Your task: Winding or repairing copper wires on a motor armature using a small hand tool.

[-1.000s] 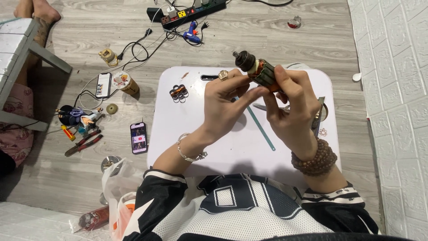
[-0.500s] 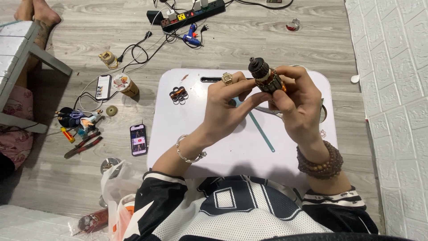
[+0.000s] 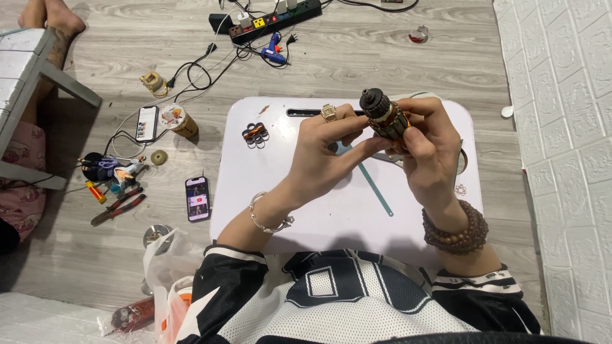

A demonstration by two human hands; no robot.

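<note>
So the motor armature [image 3: 384, 118] – the copper-wound rotor with the dark commutator end pointing up and away – is being held up in the air over the far side of the white bench [image 3: 280, 210], not touching it. The right hand [image 3: 428, 150] is wrapping around its lower body, fingers curled closed on it, while the left hand [image 3: 325, 153] is coming in from the side, with thumb and fingertips pinching at the windings (there's a chunky gold ring on one finger). A silver bracelet is sitting on the left wrist and a brown bead bracelet [image 3: 455, 228] on the right.

Right under the hands on the bench, a thin teal strip [image 3: 376, 188] is lying at a slant, and a small copper coil piece [image 3: 255, 135] is sitting well off to the left near the far edge.

Out on the wooden floor – a phone [image 3: 197, 198] is lying just beside the bench's left edge with its screen lit, red-handled pliers [image 3: 118, 207] are further left, and a second phone [image 3: 146, 123] is lying near a small round tin [image 3: 177, 120]. Up top, a black power strip [image 3: 274, 18] is lying with cables trailing off it and a blue glue gun [image 3: 273, 51] close by. Someone else's bare feet [image 3: 54, 16] are showing in the far left corner.
</note>
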